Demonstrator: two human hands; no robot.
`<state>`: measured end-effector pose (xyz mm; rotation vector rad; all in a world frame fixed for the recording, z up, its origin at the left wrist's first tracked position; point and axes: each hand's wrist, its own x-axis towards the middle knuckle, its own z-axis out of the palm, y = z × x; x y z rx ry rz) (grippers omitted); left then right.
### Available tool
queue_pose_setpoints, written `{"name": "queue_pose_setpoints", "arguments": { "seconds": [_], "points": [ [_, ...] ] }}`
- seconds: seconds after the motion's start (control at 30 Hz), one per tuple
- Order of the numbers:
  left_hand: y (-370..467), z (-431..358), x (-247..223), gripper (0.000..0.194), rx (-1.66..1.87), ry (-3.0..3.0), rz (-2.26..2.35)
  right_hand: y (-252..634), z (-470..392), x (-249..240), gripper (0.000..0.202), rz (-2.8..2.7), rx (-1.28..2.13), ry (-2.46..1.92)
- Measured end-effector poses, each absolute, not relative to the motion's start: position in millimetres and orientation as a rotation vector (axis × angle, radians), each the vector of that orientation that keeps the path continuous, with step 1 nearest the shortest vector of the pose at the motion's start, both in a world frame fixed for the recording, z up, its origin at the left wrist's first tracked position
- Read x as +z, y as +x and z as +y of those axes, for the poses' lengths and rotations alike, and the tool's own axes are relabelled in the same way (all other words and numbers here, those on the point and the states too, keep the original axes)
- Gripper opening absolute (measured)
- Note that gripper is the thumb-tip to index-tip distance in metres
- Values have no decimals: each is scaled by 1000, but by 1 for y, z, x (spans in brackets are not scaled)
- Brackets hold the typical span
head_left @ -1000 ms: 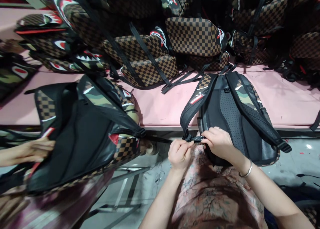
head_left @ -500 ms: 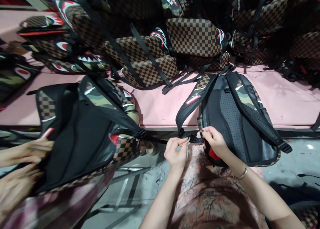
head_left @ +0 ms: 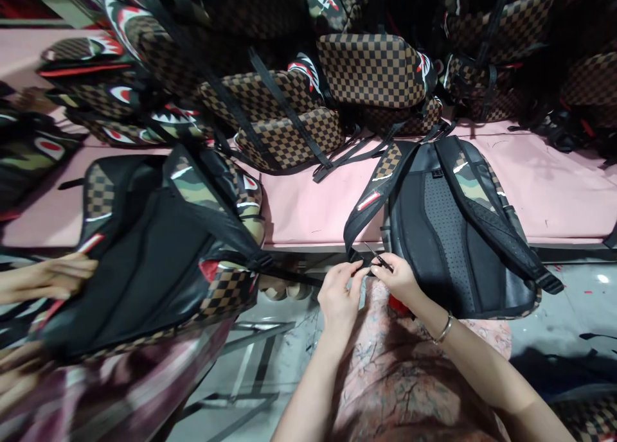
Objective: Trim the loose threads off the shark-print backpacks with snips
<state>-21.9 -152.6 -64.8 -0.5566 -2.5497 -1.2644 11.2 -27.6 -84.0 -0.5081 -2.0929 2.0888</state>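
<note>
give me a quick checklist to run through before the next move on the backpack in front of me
1. Left hand at the strap: ok, fingertips pinched at its lower end.
2. Right hand holding the tool: ok, dark point sticking out past the fingers.
3. Tool tip clear of the strap: cannot tell, they look close.
4. Backpack fully on the table: not ok, its lower part extends past the edge.
5. Co-worker's hands out of the way: ok, over at the other backpack.
</note>
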Motion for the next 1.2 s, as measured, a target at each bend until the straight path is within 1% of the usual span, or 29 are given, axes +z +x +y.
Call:
{"name": "queue_pose_setpoints", "arguments": {
  "seconds": [0.13, 0.23, 0.27, 0.3, 0.37, 0.43, 0.47, 0.63, 0.73, 0.93, 1.1, 1.2],
  "points": [
    [-30, -160, -53, 21, -1219, -681, -2826, 15, -31, -92, 15, -2224, 1919, -472],
    [-33, -161, -47, 17, -1232, -684, -2972, 18, -34, -95, 14, -2324, 1781, -498],
    [-34, -160, -46, 14, -1294, -635, -2988, 19, -35, -94, 14, -2355, 1735, -494],
    [-34, -159, -46, 11, -1444, -530, -2982, 20, -36, -94, 13, -2385, 1694, -480],
    [-34, -156, -48, 6, -1905, -215, -2889, 22, -35, -91, 12, -2433, 1621, -445],
    [-33, -153, -51, 7, -2334, 71, -2729, 25, -34, -87, 12, -2460, 1566, -436],
    [-33, -153, -52, 9, -2484, 155, -2668, 27, -32, -85, 12, -2472, 1545, -442],
    [-28, -154, -52, 24, -3071, 358, -2398, 34, -27, -78, 14, -2496, 1506, -482],
    [-25, -155, -49, 27, -3341, 498, -2135, 36, -26, -77, 15, -2452, 1546, -510],
    [-26, -154, -42, 20, -3549, 735, -1830, 35, -24, -78, 13, -2274, 1763, -525],
    [-23, -150, -42, 24, -3493, 721, -1821, 34, -25, -80, 14, -2145, 1884, -581],
    [-20, -146, -44, 26, -3504, 665, -1816, 42, -26, -76, 24, -2097, 1870, -674]
  ]
}}
